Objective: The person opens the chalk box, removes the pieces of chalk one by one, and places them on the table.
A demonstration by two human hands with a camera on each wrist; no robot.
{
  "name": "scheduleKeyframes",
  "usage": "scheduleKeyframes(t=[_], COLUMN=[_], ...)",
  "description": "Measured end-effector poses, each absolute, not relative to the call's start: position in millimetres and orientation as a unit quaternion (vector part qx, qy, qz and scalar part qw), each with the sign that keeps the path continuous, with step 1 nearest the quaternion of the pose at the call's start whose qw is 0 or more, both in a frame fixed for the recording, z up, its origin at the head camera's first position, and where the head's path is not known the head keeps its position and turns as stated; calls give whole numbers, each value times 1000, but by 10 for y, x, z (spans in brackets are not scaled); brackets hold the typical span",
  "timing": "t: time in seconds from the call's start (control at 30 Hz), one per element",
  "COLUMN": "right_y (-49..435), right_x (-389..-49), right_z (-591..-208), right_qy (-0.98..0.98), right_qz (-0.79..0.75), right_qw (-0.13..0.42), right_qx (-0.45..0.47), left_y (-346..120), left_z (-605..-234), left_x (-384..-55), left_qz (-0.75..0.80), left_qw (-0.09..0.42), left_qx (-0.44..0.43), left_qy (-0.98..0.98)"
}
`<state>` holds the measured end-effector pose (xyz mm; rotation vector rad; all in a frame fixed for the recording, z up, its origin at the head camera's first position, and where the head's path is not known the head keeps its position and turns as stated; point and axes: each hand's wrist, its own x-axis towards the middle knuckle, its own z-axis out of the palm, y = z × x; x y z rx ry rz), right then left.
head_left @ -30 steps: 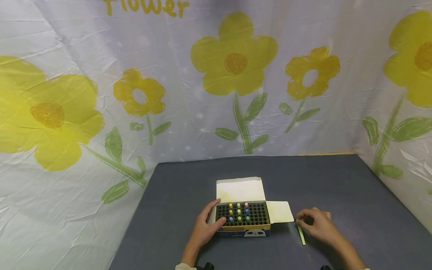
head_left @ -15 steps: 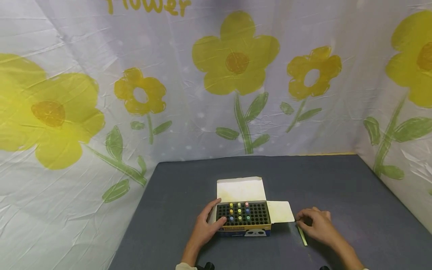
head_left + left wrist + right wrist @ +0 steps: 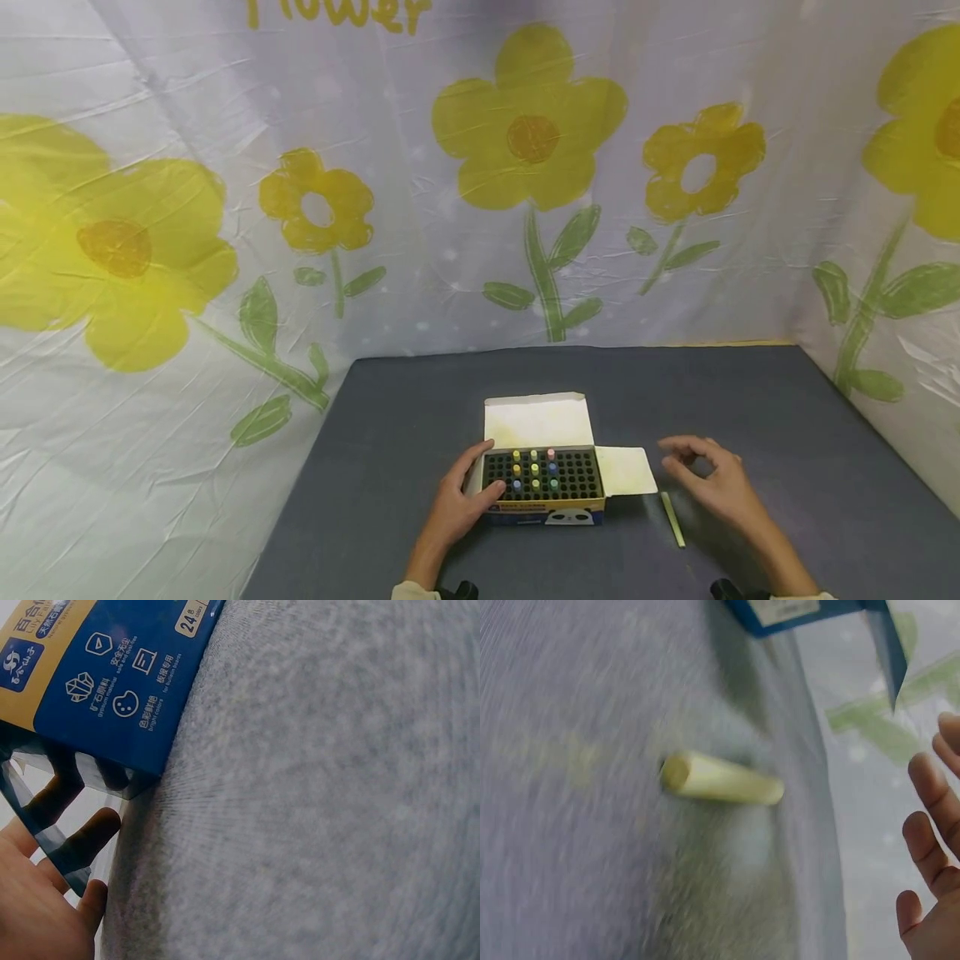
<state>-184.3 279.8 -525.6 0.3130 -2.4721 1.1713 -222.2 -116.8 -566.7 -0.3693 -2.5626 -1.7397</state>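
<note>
Hovering lower right with right grip (image 3: 718, 486) empty, loosely parted | nearest chalk stick (image 3: 672, 519), just below-left, long axis slanting down rightward | holding box (image 3: 517, 517) with left grip (image 3: 453, 502)

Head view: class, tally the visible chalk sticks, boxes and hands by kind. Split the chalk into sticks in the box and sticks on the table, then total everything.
Chalk sticks in the box: 9
Loose chalk stick on the table: 1
Boxes: 1
Hands, left hand and right hand: 2
Total: 13
</note>
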Motion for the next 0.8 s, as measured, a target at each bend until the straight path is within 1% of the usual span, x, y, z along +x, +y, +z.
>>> scheduleKeyframes(t=[0.17, 0.5, 0.8], right_y=[2680, 2362, 2107], right_x=[-1831, -1852, -1926], right_z=[-5148, -5072, -5106], right_qy=[-869, -847, -837], right_qz=[454, 485, 478], right_qw=[163, 158, 177], right_qx=[106, 153, 199], left_y=[-1166, -1168, -1173], left_z=[-5674, -5666, -5676], left_x=[-2225, -2225, -2225], left_qz=[-557, -563, -561], left_qw=[7, 2, 4], left_qx=[-115, -112, -117], left_qy=[-823, -819, -819])
